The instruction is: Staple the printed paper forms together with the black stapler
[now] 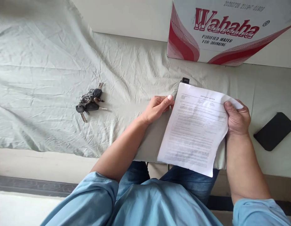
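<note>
A printed white sheet of paper [194, 128] lies tilted over the near edge of a bed covered with a pale green sheet [41, 81]. My right hand [237, 119] grips the paper's upper right corner, thumb on top. My left hand [158, 108] rests at the paper's upper left edge, fingertips touching it. A small black object [185, 80] pokes out just beyond the paper's top edge; what it is cannot be told.
A bunch of keys [90, 102] lies on the bed to the left of my left hand. A black phone [274, 131] lies at the right. A red-and-white Wahaha water carton [221, 31] stands at the back against the wall.
</note>
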Demonstrator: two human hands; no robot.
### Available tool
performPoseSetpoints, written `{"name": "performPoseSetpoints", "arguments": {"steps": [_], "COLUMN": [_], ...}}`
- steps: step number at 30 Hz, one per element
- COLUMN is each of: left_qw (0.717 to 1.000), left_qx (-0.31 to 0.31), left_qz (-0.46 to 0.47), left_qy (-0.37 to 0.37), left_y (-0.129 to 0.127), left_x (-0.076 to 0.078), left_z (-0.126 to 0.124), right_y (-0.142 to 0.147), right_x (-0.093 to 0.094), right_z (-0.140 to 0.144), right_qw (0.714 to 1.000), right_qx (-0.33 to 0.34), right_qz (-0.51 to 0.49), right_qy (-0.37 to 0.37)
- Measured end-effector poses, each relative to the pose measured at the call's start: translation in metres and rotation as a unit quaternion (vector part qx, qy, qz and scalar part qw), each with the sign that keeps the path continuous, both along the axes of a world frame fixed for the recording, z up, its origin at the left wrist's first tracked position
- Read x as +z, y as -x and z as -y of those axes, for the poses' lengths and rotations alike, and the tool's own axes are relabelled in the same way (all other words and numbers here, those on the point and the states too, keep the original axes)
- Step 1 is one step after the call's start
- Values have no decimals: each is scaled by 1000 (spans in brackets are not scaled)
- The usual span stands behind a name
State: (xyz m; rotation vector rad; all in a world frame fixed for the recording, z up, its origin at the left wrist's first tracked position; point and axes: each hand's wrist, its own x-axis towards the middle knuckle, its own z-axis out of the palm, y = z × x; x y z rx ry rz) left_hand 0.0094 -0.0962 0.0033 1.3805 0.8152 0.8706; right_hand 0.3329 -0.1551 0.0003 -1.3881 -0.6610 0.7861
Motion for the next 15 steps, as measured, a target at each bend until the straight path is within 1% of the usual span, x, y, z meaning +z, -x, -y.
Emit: {"name": "performPoseSetpoints", "arguments": {"steps": [2, 4, 5, 7, 10, 11, 13, 15], "left_qw": [999, 999, 999, 999, 989, 986, 983, 983], "left_qx": [-26, -20, -4, 47, 132, 149, 157, 153], "left_qz": [-25, -41, -38, -12, 42, 54, 65, 71], "left_qy": [-9, -15, -12, 4, 46, 58, 73, 69], "left_y": [1, 1, 1, 0, -2, -3, -4, -4], "left_x": [-1, -6, -8, -14, -21, -22, -22, -22], "left_z": [-2, -4, -5, -7, -9, -9, -8, -7], "right_y": [2, 2, 3, 4, 5, 5, 5, 4], "right_x": [-3, -4, -4, -4, -5, -5, -8, -12], "right_z": [-3, -2, -2, -2, -3, -4, -4, -5], "right_qw": [1000, 1000, 1000, 999, 996, 995, 995, 995], "right_qx": [-10, -6, -1, 16, 81, 97, 98, 70], "right_qz": [5, 9, 8, -3, -14, -7, 24, 67], "right_qy": [-5, -13, -20, -36, -32, -25, -15, -20]}}
